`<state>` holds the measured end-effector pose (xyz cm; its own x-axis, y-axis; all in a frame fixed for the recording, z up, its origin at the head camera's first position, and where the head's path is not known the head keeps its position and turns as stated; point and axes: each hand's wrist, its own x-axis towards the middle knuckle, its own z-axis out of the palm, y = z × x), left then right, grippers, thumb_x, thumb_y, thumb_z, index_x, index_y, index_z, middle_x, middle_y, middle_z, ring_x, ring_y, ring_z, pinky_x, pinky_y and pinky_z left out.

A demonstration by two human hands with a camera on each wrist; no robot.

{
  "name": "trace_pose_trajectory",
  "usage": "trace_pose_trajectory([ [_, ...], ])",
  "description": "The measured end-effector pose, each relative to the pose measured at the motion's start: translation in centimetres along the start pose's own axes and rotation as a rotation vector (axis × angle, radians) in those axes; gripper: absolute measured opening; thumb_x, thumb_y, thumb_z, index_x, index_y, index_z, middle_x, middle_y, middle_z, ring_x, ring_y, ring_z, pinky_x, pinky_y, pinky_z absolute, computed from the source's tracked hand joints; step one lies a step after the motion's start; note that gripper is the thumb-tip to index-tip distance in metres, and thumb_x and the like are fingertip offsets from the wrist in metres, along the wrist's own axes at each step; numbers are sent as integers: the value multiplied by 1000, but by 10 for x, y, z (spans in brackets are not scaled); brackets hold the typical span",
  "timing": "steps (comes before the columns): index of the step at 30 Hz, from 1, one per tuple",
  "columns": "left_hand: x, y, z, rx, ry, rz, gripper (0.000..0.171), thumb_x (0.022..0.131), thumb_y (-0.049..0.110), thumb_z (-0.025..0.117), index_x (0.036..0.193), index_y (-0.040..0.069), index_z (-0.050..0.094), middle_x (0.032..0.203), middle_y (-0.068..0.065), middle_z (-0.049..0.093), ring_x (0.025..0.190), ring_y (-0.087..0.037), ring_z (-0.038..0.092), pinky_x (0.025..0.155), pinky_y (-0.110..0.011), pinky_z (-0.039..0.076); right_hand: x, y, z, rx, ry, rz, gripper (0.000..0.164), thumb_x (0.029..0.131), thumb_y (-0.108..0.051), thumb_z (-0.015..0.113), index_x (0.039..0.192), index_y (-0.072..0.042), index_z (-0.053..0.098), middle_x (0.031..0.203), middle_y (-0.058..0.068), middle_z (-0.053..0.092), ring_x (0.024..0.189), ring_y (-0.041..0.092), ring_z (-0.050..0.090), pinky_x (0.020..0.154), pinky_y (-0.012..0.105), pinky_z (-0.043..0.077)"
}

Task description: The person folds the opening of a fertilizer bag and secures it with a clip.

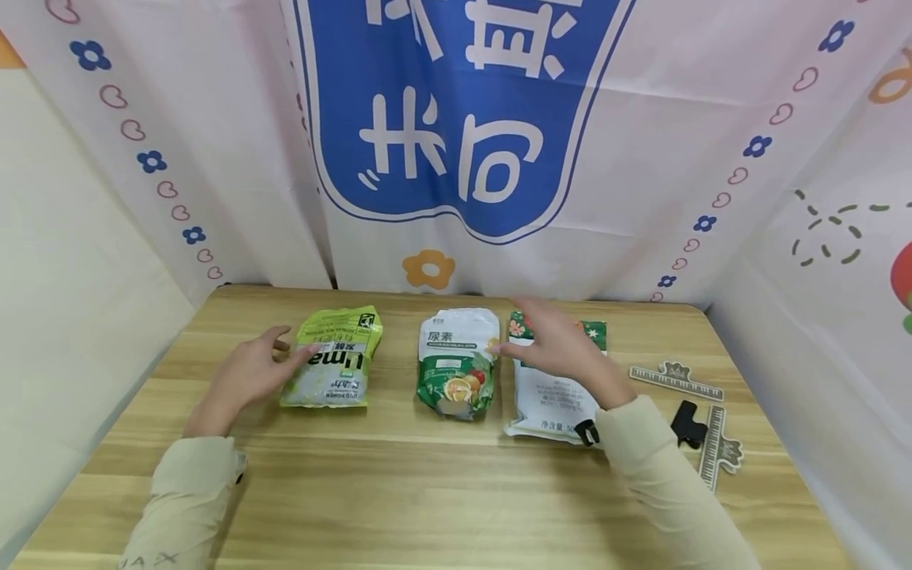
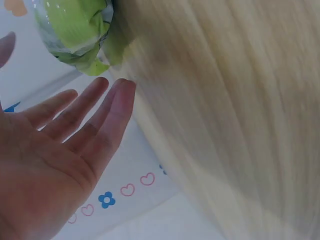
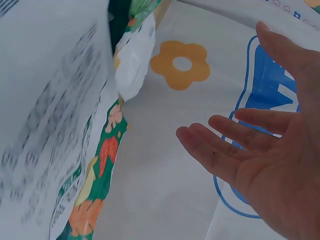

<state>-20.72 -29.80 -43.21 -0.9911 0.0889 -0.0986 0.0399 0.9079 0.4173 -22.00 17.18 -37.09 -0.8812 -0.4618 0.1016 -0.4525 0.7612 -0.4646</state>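
A lime-green and grey bag (image 1: 333,360) lies at the left of the wooden table. My left hand (image 1: 258,368) is at its left side, thumb overlapping the bag in the head view; in the left wrist view the fingers (image 2: 75,115) extend loosely beside the green bag (image 2: 80,30). A white and green pouch with fruit pictures (image 1: 456,364) lies in the middle. Right of it is a larger white bag with a green floral band (image 1: 552,396). Over that bag's upper part my right hand (image 1: 552,344) hovers, slightly blurred, its fingers spread and holding nothing in the right wrist view.
On the table's right side lie two silver clips with piano-key patterns, one crosswise (image 1: 677,380) and one lengthwise (image 1: 714,451), with a black clip (image 1: 688,425) between them. A white curtain with a blue panel (image 1: 456,158) hangs behind the table (image 1: 427,507).
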Motion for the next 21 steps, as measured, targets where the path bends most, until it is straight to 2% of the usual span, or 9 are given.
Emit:
trace_pose_trajectory([
  [5,3,-1,0,-56,-16,-23,96,103,72,43,159,-6,34,146,-39,54,131,-59,55,107,-75,47,6,-12,8,69,-17,6,89,93,-44,80,162,-7,38,164,15,47,151,37,47,124,56,44],
  [11,2,-1,-3,-119,-34,-58,94,105,69,42,156,-9,37,148,-40,52,131,-58,56,107,-73,48,12,-27,22,129,-33,5,84,90,-43,83,155,-3,48,155,17,57,134,37,62,110,52,57],
  [13,1,-2,-6,-176,-60,-74,95,105,68,43,156,-12,34,149,-41,49,124,-54,62,104,-67,53,15,-34,27,149,-41,18,83,90,-43,83,154,-3,49,154,17,57,131,35,64,108,50,59],
  [15,0,-2,-8,-253,-97,-96,99,105,68,44,157,-14,30,153,-42,45,124,-52,64,99,-57,61,18,-41,31,169,-57,35,82,90,-43,83,154,-4,49,154,16,58,130,34,65,106,50,60],
  [18,1,-2,-9,-368,-146,-129,102,104,69,45,159,-15,23,156,-43,39,127,-50,63,89,-43,67,23,-52,37,193,-80,69,81,91,-43,82,155,-7,49,152,15,60,131,33,66,105,49,60],
  [19,1,-2,-8,-403,-161,-141,104,103,69,45,160,-14,21,157,-43,38,132,-52,59,86,-40,68,24,-54,40,198,-87,74,80,92,-44,82,155,-7,48,151,15,61,131,34,66,105,49,60],
  [21,1,-3,-7,-437,-180,-157,104,103,69,45,161,-14,19,157,-42,39,135,-52,57,88,-40,68,27,-59,45,208,-99,81,78,93,-43,80,155,-8,49,149,15,63,130,34,67,105,49,61],
])
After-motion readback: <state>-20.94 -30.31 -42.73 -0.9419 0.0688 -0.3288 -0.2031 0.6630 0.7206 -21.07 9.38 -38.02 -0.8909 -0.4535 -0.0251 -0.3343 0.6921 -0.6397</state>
